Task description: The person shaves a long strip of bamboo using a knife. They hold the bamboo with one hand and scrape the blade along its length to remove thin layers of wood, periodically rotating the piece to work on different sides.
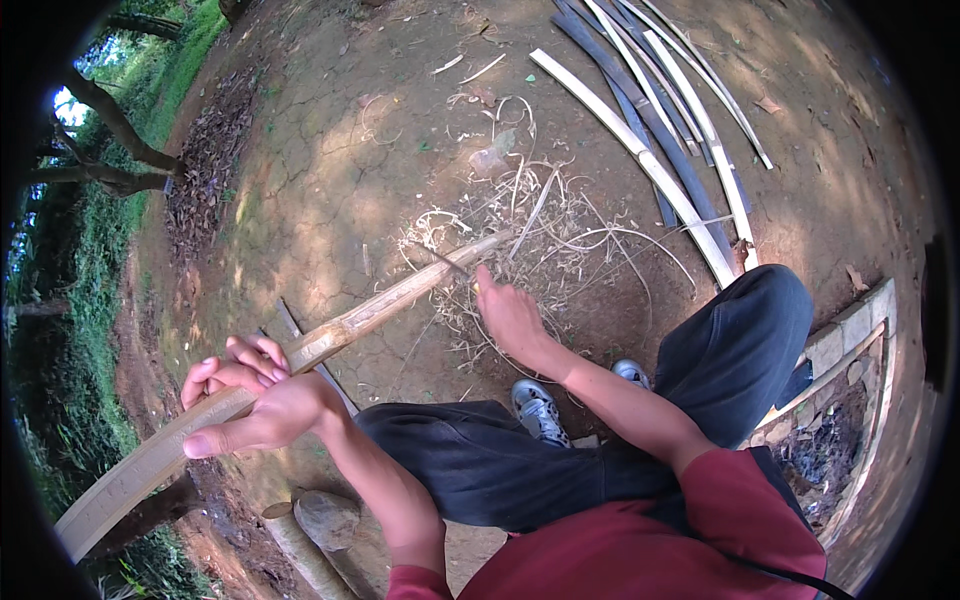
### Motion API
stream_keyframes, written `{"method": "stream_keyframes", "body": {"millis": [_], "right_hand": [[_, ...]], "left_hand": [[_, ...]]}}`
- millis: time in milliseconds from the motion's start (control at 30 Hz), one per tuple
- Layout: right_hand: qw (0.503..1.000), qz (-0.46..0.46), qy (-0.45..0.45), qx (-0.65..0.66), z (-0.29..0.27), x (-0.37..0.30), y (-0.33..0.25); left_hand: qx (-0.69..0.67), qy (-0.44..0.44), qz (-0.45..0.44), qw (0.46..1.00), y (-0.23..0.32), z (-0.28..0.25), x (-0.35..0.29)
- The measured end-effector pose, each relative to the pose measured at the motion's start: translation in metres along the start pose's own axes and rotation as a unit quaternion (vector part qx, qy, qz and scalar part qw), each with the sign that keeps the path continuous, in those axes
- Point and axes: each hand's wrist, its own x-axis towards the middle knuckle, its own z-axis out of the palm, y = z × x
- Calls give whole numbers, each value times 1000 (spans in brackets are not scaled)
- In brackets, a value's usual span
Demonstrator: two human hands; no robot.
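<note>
A person in a red shirt (pixel 590 560) and dark trousers (pixel 735 325) works over bare earth ground (pixel 310 170), both hands on one job. The long wooden pole (pixel 395 297) runs slantwise from the lower left toward the middle, its far end reaching over a scatter of pale shavings (pixel 575 235). The left hand (pixel 290 408) grips it partway along — thumb on the near side, fingers curled around the far side, clamped on the wood. A knob-like joint shows on the pole just beyond that grip.

The right hand (pixel 512 318) has its fingers closed on the handle of a knife (pixel 445 261), whose narrow dark blade lies across the pole near the far end. Most of the handle is hidden by the hand; a bit of yellow shows.

Beyond the shavings, toward the upper right, a bundle of long strips (pixel 690 130) lies on the ground, some pale and some dark. Patterned shoes (pixel 540 410) stand below the right forearm. Two cut logs (pixel 327 518) lie at the lower left, and a low block border (pixel 850 335) stands at the right, beside the trousers.
</note>
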Motion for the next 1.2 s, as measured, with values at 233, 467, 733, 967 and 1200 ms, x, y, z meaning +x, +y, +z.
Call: {"method": "stream_keyframes", "body": {"millis": [233, 467, 733, 967, 1200], "right_hand": [[1000, 6, -5, -23, 1, 8, -1], [995, 73, -22, -61, 12, 25, 45], [1000, -8, -7, 18, -15, 3, -14], [998, 35, -9, -48, 3, 28, 59], [999, -11, -36, -6, -15, 12, -6]], "left_hand": [[23, 11, 9, 1000, -11, -8, 10], [-21, -7, -22, 1000, 0, 2, 2], [15, 3, -19, 1000, -6, -4, 5], [-32, -20, -42, 998, -2, 1, 2], [-31, -16, -37, 999, -2, -1, 3]]}}
